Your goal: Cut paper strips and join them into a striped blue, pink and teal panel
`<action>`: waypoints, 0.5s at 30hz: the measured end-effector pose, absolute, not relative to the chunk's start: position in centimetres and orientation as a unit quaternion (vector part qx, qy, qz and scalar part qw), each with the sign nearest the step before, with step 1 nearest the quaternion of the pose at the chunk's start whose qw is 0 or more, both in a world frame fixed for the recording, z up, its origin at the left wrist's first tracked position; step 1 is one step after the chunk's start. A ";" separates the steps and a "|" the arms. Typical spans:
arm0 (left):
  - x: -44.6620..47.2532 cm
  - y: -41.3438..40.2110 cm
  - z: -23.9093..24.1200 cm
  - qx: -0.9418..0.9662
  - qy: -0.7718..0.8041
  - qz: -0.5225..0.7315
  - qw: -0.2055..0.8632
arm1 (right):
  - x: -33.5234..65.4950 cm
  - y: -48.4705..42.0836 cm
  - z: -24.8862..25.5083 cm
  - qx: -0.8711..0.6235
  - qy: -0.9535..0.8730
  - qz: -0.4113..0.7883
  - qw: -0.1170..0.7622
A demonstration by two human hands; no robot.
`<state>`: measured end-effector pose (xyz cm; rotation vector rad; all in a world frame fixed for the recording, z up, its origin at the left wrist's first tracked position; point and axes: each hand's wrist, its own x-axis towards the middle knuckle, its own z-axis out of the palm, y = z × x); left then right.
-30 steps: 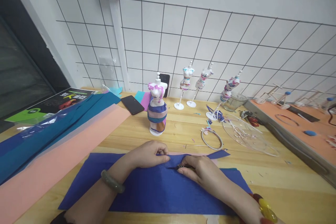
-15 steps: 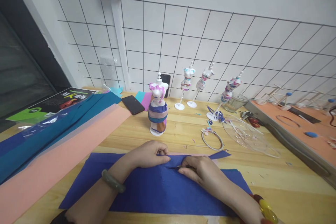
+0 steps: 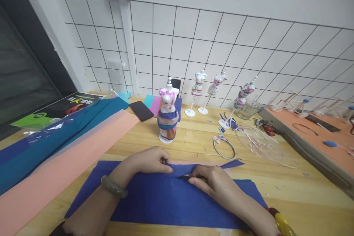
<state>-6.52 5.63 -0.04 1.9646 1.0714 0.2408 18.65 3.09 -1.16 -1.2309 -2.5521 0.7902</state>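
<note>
A wide sheet of blue crepe paper (image 3: 143, 199) lies flat before me, with pink and teal edges peeking out from under it. Near its far edge my left hand (image 3: 155, 160) pinches the paper between thumb and bent fingers. My right hand (image 3: 207, 179) is closed around small scissors (image 3: 183, 177); their dark blades point left into the paper, and most of the handle is hidden in the palm. A narrow cut strip (image 3: 233, 164) of the blue paper sticks out to the right beyond this hand. Behind the paper stands a small mannequin (image 3: 167, 118) wrapped in coloured bands.
Phone (image 3: 141, 111) and folded teal paper (image 3: 91, 125) lie left, beside long peach paper (image 3: 69, 158). Three mannequins on stands, including one (image 3: 245, 94) near a glass jar (image 3: 250, 108), stand behind. A metal hoop (image 3: 224, 149), paper scraps and an orange-topped board (image 3: 312, 132) are at right.
My left hand has slid slightly left along the paper's far edge. The scissors' blades show more and look wider apart. The whole view has shifted a little.
</note>
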 end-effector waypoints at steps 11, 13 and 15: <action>-6.6 5.7 -0.4 0.789 0.423 0.096 0.435 | 16.8 3.0 -1.0 -0.413 -0.871 0.253 0.085; -6.6 5.7 -0.5 0.789 0.422 0.098 0.436 | 16.5 3.1 -0.9 -0.415 -0.874 0.240 0.081; -6.6 5.7 -0.5 0.789 0.423 0.101 0.434 | 16.3 3.0 -0.9 -0.417 -0.876 0.231 0.077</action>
